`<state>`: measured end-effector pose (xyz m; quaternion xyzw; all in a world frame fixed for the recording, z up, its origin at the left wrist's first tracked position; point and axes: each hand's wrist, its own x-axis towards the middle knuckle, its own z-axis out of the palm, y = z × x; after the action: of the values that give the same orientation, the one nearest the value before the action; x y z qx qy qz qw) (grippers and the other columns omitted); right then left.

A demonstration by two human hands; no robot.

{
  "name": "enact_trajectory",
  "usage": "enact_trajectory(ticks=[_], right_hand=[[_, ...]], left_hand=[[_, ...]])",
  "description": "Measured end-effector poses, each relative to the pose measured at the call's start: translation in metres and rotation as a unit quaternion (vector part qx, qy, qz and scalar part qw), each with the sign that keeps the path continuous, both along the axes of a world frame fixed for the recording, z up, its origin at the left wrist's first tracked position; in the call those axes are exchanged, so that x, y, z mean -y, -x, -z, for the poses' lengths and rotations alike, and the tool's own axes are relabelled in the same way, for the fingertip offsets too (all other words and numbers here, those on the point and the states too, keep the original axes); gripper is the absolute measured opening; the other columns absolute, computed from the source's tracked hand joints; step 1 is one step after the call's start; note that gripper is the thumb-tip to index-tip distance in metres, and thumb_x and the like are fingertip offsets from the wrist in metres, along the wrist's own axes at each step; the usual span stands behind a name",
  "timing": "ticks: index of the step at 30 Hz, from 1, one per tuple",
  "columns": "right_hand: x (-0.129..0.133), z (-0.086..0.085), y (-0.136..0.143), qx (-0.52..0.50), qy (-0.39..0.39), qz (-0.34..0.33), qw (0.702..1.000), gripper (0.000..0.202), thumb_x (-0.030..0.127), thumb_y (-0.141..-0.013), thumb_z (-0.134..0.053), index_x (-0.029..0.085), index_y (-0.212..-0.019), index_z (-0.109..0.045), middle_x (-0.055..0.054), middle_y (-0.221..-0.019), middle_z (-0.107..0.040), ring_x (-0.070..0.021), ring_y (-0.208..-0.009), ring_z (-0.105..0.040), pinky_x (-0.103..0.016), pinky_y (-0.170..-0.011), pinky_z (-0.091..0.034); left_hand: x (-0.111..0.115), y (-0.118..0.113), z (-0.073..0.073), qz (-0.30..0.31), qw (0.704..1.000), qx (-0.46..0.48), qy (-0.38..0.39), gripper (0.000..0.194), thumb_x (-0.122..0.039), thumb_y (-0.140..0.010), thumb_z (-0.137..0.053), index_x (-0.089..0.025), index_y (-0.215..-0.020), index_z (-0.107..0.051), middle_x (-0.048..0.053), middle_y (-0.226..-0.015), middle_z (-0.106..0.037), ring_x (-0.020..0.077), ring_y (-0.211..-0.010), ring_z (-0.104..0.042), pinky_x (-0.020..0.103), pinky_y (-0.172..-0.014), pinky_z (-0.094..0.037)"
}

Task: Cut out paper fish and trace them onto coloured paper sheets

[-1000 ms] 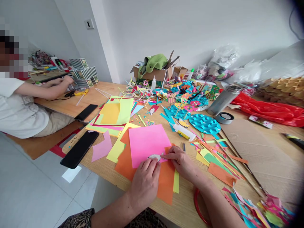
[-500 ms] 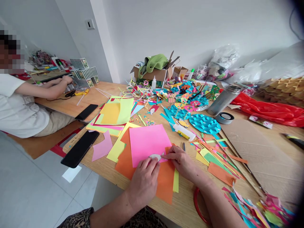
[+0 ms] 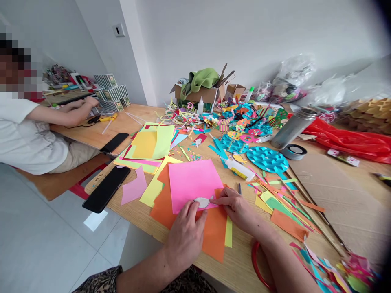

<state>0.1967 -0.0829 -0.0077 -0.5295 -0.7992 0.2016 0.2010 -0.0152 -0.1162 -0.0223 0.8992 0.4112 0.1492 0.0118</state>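
Note:
A small white fish-shaped cutout lies near the lower edge of a pink paper square. Under the pink square is orange paper, with yellow sheets below. My left hand rests at the cutout's left and lower edge, fingertips on the paper, thumb and fingers apart. From the right, my right hand touches the cutout's tail with its index finger, the other fingers curled under. Whether anything is inside those curled fingers is hidden. A pen lies just beyond my right hand.
Left are a black phone, a paper stack and a seated person. Beyond lie paper scraps, a glue bottle, a blue disc and a steel flask. Red scissor handles show beside my right forearm.
The fingers of my left hand have drawn back a little, so more of the white cutout shows. The whole view has shifted slightly.

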Motion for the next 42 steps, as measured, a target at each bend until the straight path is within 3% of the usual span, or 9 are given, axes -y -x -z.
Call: enact_trajectory(ticks=[42], right_hand=[[-0.0001, 0.0031, 0.0005, -0.008, -0.024, 0.002, 1.000, 0.052, -0.002, -0.082, -0.040, 0.028, -0.107, -0.074, -0.006, -0.079, -0.057, -0.0181, -0.077, -0.056, -0.030, -0.068, -0.048]], left_hand=[[0.0003, 0.0010, 0.0009, 0.006, 0.999, -0.029, -0.014, 0.039, -0.018, -0.089, -0.045, -0.015, -0.128, -0.052, 0.014, -0.131, -0.052, 0.0293, -0.123, -0.045, 0.044, -0.100, -0.043]])
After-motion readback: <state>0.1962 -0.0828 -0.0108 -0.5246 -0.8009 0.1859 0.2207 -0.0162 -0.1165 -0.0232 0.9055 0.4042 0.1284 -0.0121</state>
